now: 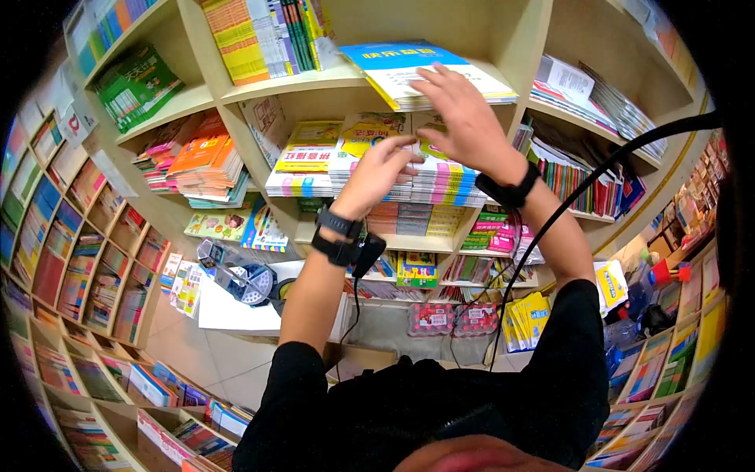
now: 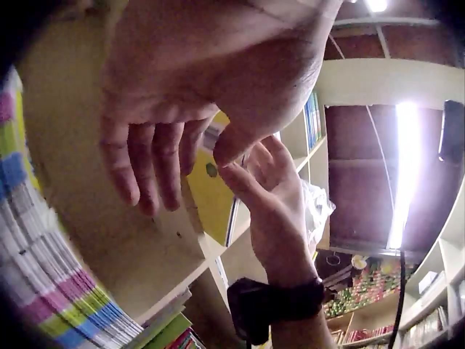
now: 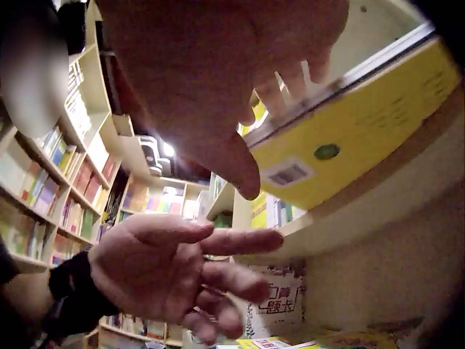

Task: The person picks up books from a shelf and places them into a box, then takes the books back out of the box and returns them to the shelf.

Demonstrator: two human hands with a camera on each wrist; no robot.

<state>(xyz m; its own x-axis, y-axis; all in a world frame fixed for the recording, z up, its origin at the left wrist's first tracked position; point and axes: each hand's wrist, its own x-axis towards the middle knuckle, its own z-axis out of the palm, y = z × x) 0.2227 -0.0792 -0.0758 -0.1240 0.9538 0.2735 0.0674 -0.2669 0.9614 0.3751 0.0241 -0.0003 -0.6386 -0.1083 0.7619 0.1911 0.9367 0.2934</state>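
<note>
**Head view.** Both arms are raised to the bookcase. My right hand [image 1: 464, 118] is up at the upper shelf [image 1: 299, 82], fingers spread and fairly straight over the book [image 1: 393, 67]. The book has a blue cover and lies flat on a thin pile at the shelf's front edge. Lying flat there, its top can be reached from below. My left hand [image 1: 377, 169] hangs lower, just in front of the stack [image 1: 440, 185] on the next shelf down. It is relaxed and holds nothing. A black cable [image 1: 550, 228] runs down past my right forearm.

**Left wrist view.** The left hand [image 2: 189, 94] is loose, its fingers gently bent and touching no object. The right hand [image 2: 269, 189] is just beyond it, reaching up to the yellow underside of the book [image 2: 211, 196]. The book pokes out past the shelf's front edge [image 2: 109, 240].

**Right wrist view.** The book [image 3: 363, 138] overhangs the shelf edge [image 3: 392, 211], its yellow back and barcode facing down. That overhang is why my right hand [image 3: 218, 80] can sit as it does: fingertips on top, thumb hanging free under the edge. It looks like a flat touch, not a clamp. The left hand [image 3: 167, 269] is spread below, near but apart. I judge it is kept free and close under the overhang.
</note>
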